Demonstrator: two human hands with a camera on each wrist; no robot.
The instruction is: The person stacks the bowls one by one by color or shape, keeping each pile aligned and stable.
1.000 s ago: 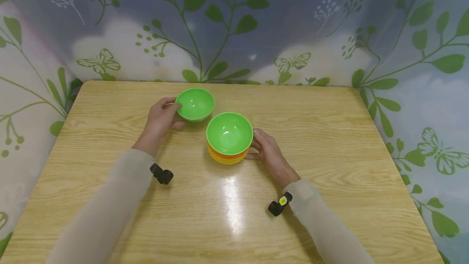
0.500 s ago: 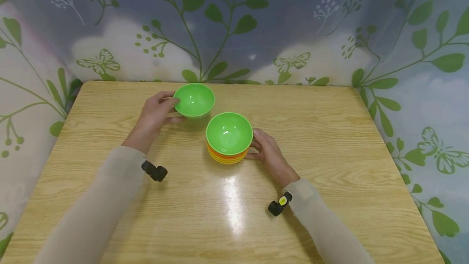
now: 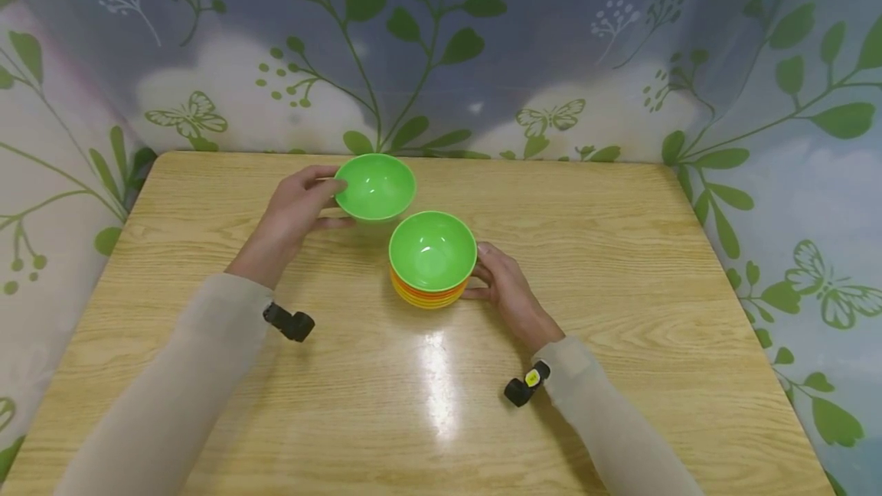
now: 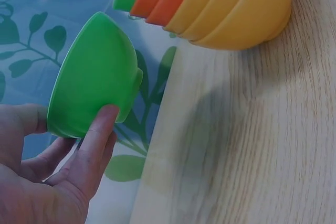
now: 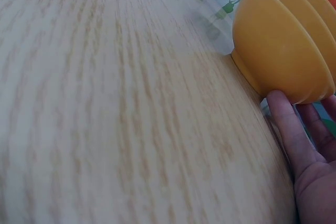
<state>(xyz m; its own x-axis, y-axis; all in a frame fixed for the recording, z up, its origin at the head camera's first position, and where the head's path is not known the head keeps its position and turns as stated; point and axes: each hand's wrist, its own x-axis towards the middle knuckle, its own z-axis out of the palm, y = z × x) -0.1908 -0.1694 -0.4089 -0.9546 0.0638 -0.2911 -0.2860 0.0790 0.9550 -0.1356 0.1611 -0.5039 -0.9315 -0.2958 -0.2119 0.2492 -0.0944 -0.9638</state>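
Near the back of the table, my left hand (image 3: 296, 201) holds a single green bowl (image 3: 375, 187) by its left side, thumb at the rim and fingers beneath. The left wrist view shows this bowl (image 4: 97, 80) tilted and raised off the table, apart from the stack. A stack of nested bowls (image 3: 430, 298) stands to its front right: green on top, then orange, then yellow. My right hand (image 3: 513, 289) rests against the right side of the stack. In the right wrist view, its fairly straight fingers (image 5: 289, 124) touch the lowest yellow bowl (image 5: 278, 40).
Everything is on a wood-grain table (image 3: 620, 266). A printed curtain or wall covering (image 3: 441, 83) with leaves and butterflies stands behind the back edge and along both sides. Black wrist cameras (image 3: 289, 322) sit on both sleeves.
My left hand and the green bowl have moved slightly away, toward the back edge; in the last half second the bowl also shifted a little right. My right hand and the stack stay put.
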